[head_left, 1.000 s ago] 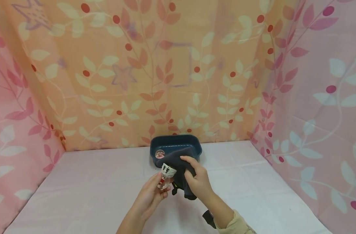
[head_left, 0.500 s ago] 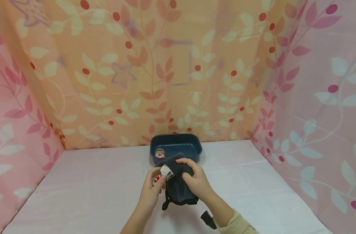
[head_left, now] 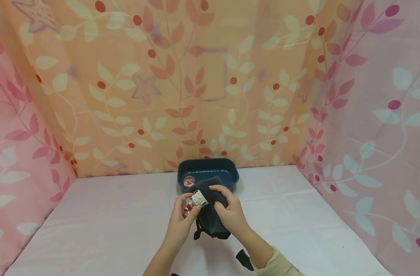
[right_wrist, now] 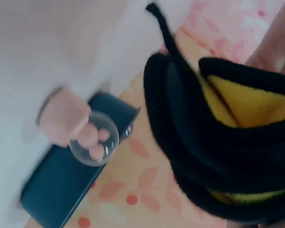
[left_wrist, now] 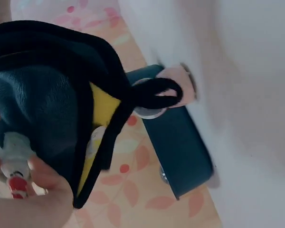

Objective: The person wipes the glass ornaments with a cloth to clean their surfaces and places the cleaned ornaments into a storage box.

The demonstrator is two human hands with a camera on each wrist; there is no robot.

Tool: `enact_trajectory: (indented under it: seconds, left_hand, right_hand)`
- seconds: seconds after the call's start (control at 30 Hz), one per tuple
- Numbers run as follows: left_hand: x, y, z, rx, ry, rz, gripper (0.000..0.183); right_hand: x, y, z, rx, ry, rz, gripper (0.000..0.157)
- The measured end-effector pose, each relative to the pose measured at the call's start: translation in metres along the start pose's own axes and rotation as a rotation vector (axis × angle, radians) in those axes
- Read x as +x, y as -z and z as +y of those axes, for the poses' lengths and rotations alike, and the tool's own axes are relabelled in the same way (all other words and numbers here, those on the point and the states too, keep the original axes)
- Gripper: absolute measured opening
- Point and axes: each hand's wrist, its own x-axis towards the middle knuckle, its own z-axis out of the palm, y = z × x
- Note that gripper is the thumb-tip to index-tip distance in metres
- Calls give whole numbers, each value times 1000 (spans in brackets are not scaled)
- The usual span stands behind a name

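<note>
My left hand [head_left: 178, 220] pinches a small snow globe [head_left: 188, 208] with a red-and-white figure inside and a white base, which lies tilted toward the cloth. In my right hand [head_left: 232, 211] is a dark grey-blue cloth [head_left: 210, 222], gripped between thumb and fingers against the globe's white base. The cloth has thick black edging, a black loop and a yellow lining [right_wrist: 256, 99]. In the left wrist view, fingertips [left_wrist: 45, 173] sit on either side of the base. The right wrist view shows mostly the folded cloth, with the held globe hidden behind it.
A dark blue bin [head_left: 227, 172] stands by the back curtain, with another clear globe [head_left: 189, 181] in its left end. In front of it stands a snow globe with a pink base [right_wrist: 64, 116], hidden in the head view. A black strap [head_left: 244, 260] shows near my right wrist.
My left hand has turned the snow globe and now holds it from above and below rather than from underneath. The cloth has shifted slightly left around the base, my right hand keeping its grip.
</note>
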Motion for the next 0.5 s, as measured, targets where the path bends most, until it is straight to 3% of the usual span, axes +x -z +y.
enact_trajectory:
  seconds: [0.17,0.33,0.5]
  left_hand:
    - [0,-4,-5,167,-54,80,41]
    - [-1,-4,-5,322,-107,126,41]
    - [0,0,-3,259,-131,124,44]
  right_hand:
    - [-3,-3,2,72,-93,-1,44]
    - [4,8,1,210,-215,-34,43]
    - [10,22,0,347,-300,-45,46]
